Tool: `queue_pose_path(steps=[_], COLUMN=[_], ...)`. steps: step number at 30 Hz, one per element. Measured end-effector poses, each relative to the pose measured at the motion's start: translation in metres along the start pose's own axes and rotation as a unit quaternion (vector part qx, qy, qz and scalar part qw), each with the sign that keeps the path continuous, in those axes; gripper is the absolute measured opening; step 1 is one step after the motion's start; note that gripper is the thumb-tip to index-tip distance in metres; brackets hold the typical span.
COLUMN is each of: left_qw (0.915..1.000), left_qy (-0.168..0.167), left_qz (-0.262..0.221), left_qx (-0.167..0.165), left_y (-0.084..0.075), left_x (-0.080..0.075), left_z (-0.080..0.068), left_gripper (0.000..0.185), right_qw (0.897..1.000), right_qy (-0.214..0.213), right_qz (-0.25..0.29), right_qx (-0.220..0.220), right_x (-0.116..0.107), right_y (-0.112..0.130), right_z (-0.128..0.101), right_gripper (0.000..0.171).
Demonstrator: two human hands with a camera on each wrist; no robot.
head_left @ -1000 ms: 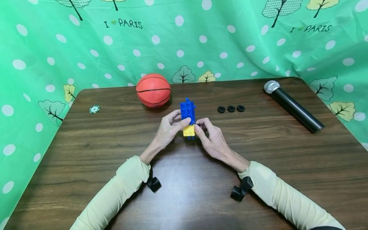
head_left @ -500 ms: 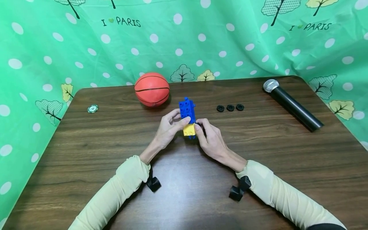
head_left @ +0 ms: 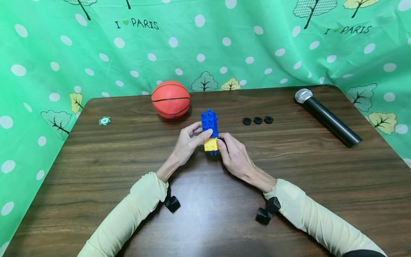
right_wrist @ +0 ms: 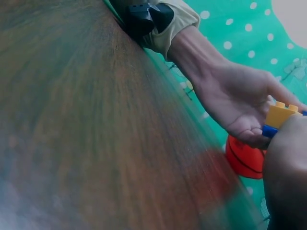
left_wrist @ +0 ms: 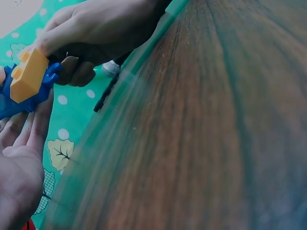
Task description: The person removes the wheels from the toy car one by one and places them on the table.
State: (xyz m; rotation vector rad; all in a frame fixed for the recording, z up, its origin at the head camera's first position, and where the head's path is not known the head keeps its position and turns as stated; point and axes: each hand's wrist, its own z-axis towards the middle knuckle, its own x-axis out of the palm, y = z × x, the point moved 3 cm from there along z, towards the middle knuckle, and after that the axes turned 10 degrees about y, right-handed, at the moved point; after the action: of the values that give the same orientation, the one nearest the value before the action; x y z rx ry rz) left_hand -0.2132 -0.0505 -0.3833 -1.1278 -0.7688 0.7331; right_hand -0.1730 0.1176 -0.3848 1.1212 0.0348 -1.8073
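Observation:
A blue brick stack [head_left: 209, 123] with a small yellow brick [head_left: 211, 144] on its near end is held over the middle of the brown table [head_left: 96, 167]. My left hand [head_left: 189, 142] grips the blue stack from the left, thumb on top. My right hand [head_left: 232, 151] pinches the yellow brick from the right. The left wrist view shows the yellow brick [left_wrist: 29, 75] on the blue stack [left_wrist: 19, 100], with the right hand [left_wrist: 96, 28] curled round it. In the right wrist view the yellow brick [right_wrist: 283, 115] sits beside my left hand [right_wrist: 240, 100].
An orange ball [head_left: 171, 99] lies just behind the bricks to the left. Three black rings [head_left: 258, 120] sit in a row to the right. A black microphone [head_left: 325, 117] lies at the far right. A green chip [head_left: 105, 121] rests near the left edge. Green spotted cloth [head_left: 205, 43] hangs behind.
Both hands and the bricks have stayed almost in place; the right hand has closed in slightly tighter on the yellow brick.

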Motion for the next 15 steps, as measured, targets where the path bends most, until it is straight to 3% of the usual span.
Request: queue_pose_path(steps=[5,9,15], left_qw=[0.9999,0.9999,0.9979], left_qy=[-0.005,-0.013,-0.044], left_qz=[-0.008,0.004,0.046], left_qx=[-0.010,-0.001,0.009], left_y=[0.0007,-0.0002,-0.0007], left_x=[0.0001,0.0025,0.0056], left_z=[-0.0003,-0.0002,0.0000], left_gripper=[0.042,0.040,0.036], right_qw=[1.000,1.000,0.994], right_qy=[0.010,-0.010,-0.026], right_qz=[0.002,0.019,0.062], right_qx=[0.007,0.020,0.085], right_x=[-0.0006,-0.0018,-0.0049], right_y=[0.0008,0.0003,-0.0002], right_z=[-0.0003,-0.0002,0.0011], right_gripper=[0.049,0.049,0.031])
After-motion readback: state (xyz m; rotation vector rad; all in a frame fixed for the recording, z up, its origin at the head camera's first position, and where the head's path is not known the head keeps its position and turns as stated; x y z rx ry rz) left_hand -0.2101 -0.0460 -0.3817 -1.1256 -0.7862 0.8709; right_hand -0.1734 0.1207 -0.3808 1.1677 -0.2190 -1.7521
